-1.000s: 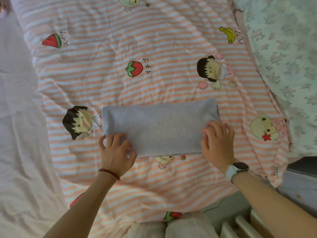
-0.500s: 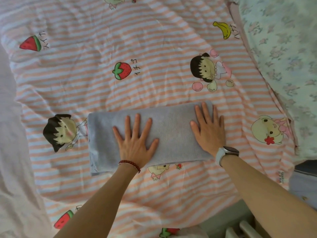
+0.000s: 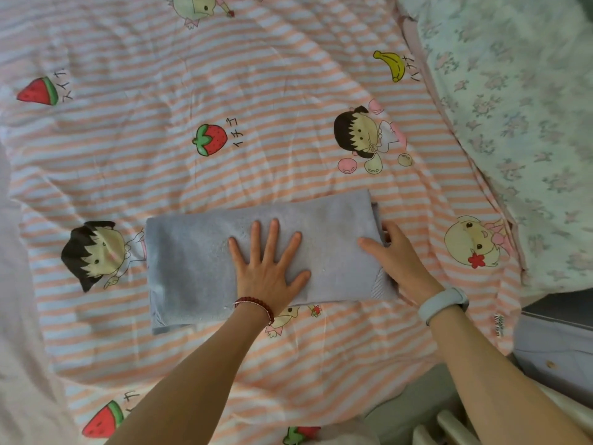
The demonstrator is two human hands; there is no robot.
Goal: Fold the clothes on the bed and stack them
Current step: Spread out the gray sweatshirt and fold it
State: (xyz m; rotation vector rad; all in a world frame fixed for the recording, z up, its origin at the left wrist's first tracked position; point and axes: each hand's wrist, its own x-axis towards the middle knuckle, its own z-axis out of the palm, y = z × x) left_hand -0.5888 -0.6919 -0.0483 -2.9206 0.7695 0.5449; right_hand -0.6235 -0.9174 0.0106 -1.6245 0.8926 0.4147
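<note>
A folded grey garment (image 3: 192, 268) lies as a long rectangle on the striped cartoon bedcover (image 3: 256, 91), near the front edge of the bed. My left hand (image 3: 269, 271) presses flat on its middle with fingers spread. My right hand (image 3: 401, 261) holds the garment's right end, thumb on top and fingers wrapped around the edge. A bead bracelet is on my left wrist and a pale watch on my right.
A floral quilt (image 3: 513, 123) lies along the right side of the bed. A pale pink sheet (image 3: 12, 284) covers the left side. Grey furniture (image 3: 561, 348) stands off the bed at the lower right.
My right hand has slid from flat on top of the garment to its right end and taken hold of the edge. My left hand stays pressed on the middle.
</note>
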